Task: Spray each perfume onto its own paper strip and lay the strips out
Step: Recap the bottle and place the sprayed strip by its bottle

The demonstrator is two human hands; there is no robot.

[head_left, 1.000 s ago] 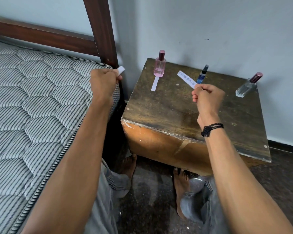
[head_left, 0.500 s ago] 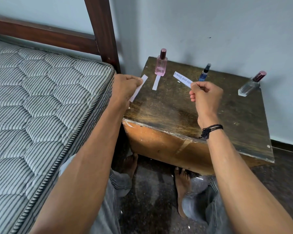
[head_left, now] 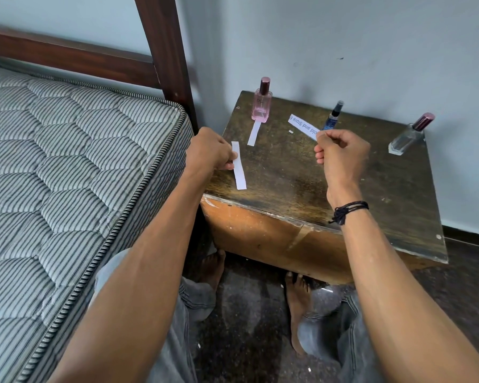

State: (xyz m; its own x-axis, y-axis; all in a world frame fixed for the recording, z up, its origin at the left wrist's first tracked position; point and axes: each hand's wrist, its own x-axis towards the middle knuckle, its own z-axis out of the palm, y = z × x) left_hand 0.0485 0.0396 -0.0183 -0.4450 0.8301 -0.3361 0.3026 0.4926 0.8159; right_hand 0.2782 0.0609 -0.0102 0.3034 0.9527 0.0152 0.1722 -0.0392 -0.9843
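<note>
While right hand [head_left: 340,158] pinches printed strip [head_left: 302,127] | left hand's [head_left: 209,152] blank strip [head_left: 239,170]: near-far

Worn, scuffed matt wooden table [head_left: 288,172]; glossy glass bottles [head_left: 261,106]; plain matt paper strips [head_left: 239,165]; quilted cloth mattress [head_left: 67,161].

A bedroom: mattress [head_left: 67,161] beside wooden nightstand [head_left: 260,230].

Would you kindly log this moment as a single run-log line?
left hand pinches blank strip at table front-left | right hand holds printed strip near blue bottle | laid strip before pink bottle | clear bottle: no strip
</note>
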